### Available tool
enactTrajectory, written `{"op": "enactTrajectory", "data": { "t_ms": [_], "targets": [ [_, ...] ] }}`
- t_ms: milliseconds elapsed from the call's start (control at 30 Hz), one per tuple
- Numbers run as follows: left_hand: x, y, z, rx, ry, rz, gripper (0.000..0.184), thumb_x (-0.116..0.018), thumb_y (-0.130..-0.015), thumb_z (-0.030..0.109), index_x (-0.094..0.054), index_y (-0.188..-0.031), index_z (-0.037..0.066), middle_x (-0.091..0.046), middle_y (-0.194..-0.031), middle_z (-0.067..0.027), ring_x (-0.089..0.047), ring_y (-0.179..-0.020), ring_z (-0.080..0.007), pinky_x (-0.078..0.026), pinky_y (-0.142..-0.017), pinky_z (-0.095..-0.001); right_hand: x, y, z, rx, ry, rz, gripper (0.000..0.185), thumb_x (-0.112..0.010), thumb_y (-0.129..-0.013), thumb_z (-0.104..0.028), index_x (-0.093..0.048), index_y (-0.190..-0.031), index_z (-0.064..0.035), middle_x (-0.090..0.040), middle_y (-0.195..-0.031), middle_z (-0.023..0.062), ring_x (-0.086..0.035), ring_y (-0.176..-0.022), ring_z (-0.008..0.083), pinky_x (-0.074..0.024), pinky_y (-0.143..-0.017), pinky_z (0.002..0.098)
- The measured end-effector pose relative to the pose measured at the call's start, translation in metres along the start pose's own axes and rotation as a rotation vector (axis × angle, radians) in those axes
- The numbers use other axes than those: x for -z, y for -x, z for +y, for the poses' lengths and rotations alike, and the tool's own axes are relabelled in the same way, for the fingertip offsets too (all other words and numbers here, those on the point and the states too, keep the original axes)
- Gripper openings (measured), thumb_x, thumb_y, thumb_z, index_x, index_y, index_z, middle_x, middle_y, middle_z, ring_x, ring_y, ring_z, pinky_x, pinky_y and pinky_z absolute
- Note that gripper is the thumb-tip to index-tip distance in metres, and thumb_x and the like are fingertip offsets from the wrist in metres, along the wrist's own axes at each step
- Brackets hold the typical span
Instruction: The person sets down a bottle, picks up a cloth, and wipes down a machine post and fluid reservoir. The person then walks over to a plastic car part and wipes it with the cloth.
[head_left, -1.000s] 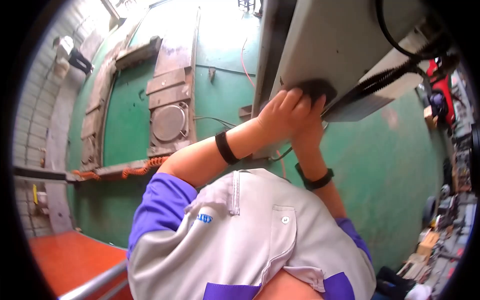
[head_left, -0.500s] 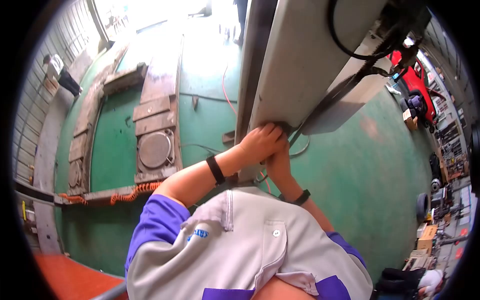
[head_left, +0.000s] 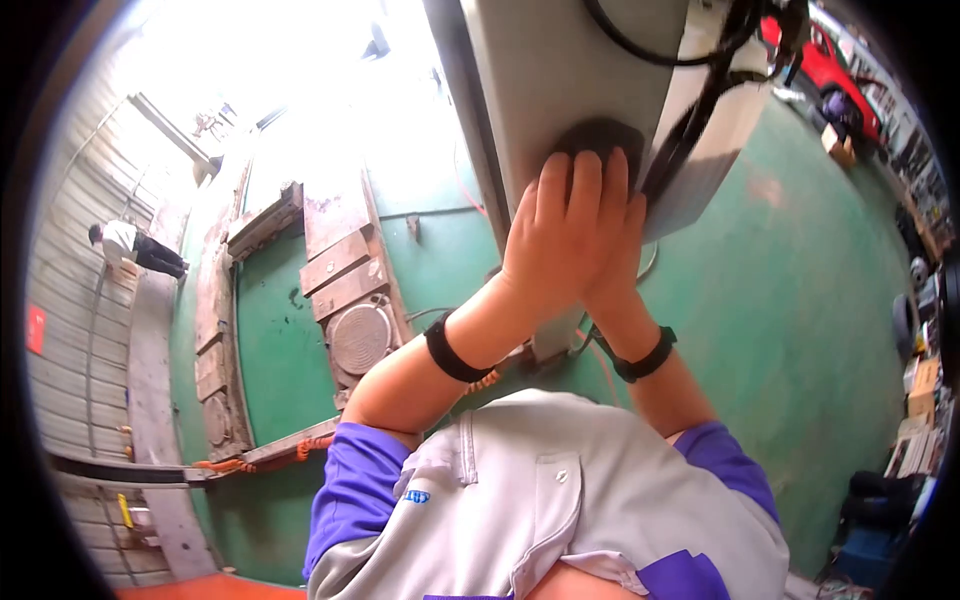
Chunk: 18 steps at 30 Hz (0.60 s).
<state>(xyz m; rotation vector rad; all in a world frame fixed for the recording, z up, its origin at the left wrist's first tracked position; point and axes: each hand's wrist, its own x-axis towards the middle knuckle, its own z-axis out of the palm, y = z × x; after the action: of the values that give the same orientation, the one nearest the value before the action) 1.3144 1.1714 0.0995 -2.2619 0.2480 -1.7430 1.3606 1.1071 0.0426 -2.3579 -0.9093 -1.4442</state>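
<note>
My left hand [head_left: 562, 235] reaches up against the face of a pale grey post [head_left: 530, 75], palm side toward it. Its fingers are bent over the lower edge of a dark round piece [head_left: 605, 133], whose kind I cannot make out. My right hand [head_left: 618, 275] is pressed close beside and partly behind the left one, closed, most of its fingers hidden. What it holds, if anything, does not show. Dark cables [head_left: 690, 130] run down the post just right of my fingertips.
Left on the green floor lie worn lift ramps [head_left: 335, 225] with a round plate [head_left: 360, 338] and an orange coiled hose [head_left: 315, 445]. Another person [head_left: 135, 248] is at the far left wall. A red car [head_left: 825, 70] and boxes [head_left: 922, 388] line the right side.
Both hands have moved up along the post, and the left fingers are straighter. More of the dark round piece shows above them. The whole view has shifted.
</note>
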Motion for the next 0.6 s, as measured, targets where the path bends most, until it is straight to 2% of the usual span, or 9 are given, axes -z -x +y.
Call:
{"op": "enactTrajectory", "data": {
  "t_ms": [200, 300, 367, 467, 600],
  "targets": [
    [-0.026, 0.069, 0.017, -0.025, 0.126, -0.117, 0.041, -0.064, -0.071, 0.013, -0.064, -0.112, 0.013, -0.051, -0.098, -0.0113, -0.056, -0.091, -0.0302, -0.055, -0.067, -0.0319, -0.048, 0.082, -0.018, -0.201, -0.064, -0.035, 0.045, -0.063, -0.081, -0.014, -0.052, -0.121, 0.0032, -0.055, -0.105, 0.0235, -0.053, -0.081, 0.0378, -0.0466, -0.065, 0.0434],
    [-0.033, 0.101, 0.026, -0.076, 0.174, -0.223, 0.042, -0.064, -0.07, 0.012, -0.063, -0.112, 0.014, -0.05, -0.097, -0.0114, -0.055, -0.09, -0.0307, -0.055, -0.065, -0.0321, -0.065, 0.127, -0.028, -0.417, -0.262, -0.075, 0.047, -0.063, -0.081, -0.016, -0.051, -0.122, 0.0025, -0.052, -0.1, 0.0228, -0.054, -0.081, 0.0379, -0.0478, -0.061, 0.0423],
    [-0.035, 0.125, 0.032, -0.109, 0.25, -0.331, 0.043, -0.064, -0.07, 0.011, -0.063, -0.112, 0.014, -0.049, -0.097, -0.0119, -0.055, -0.089, -0.0311, -0.055, -0.065, -0.0325, -0.063, 0.142, -0.03, -0.579, -0.483, -0.029, 0.048, -0.064, -0.081, -0.018, -0.05, -0.123, 0.0008, -0.05, -0.099, 0.0227, -0.055, -0.081, 0.0387, -0.0485, -0.061, 0.0435],
    [-0.034, 0.164, 0.04, -0.131, 0.39, -0.513, 0.044, -0.063, -0.069, 0.01, -0.061, -0.113, 0.011, -0.049, -0.1, -0.0133, -0.053, -0.09, -0.0315, -0.054, -0.069, -0.0336, -0.082, 0.187, -0.043, -0.664, -0.464, -0.21, 0.047, -0.062, -0.082, -0.022, -0.051, -0.122, -0.0008, -0.05, -0.103, 0.0242, -0.056, -0.083, 0.0412, -0.0501, -0.064, 0.0453],
    [-0.041, 0.225, 0.052, -0.21, 0.468, -0.726, 0.048, -0.061, -0.07, 0.011, -0.057, -0.117, 0.007, -0.049, -0.103, -0.0146, -0.051, -0.091, -0.032, -0.051, -0.074, -0.0343, -0.114, 0.254, -0.072, -0.789, -0.476, -0.32, 0.043, -0.059, -0.084, -0.025, -0.051, -0.12, -0.0028, -0.05, -0.104, 0.0232, -0.057, -0.087, 0.0422, -0.0511, -0.071, 0.048]
  ]
}}
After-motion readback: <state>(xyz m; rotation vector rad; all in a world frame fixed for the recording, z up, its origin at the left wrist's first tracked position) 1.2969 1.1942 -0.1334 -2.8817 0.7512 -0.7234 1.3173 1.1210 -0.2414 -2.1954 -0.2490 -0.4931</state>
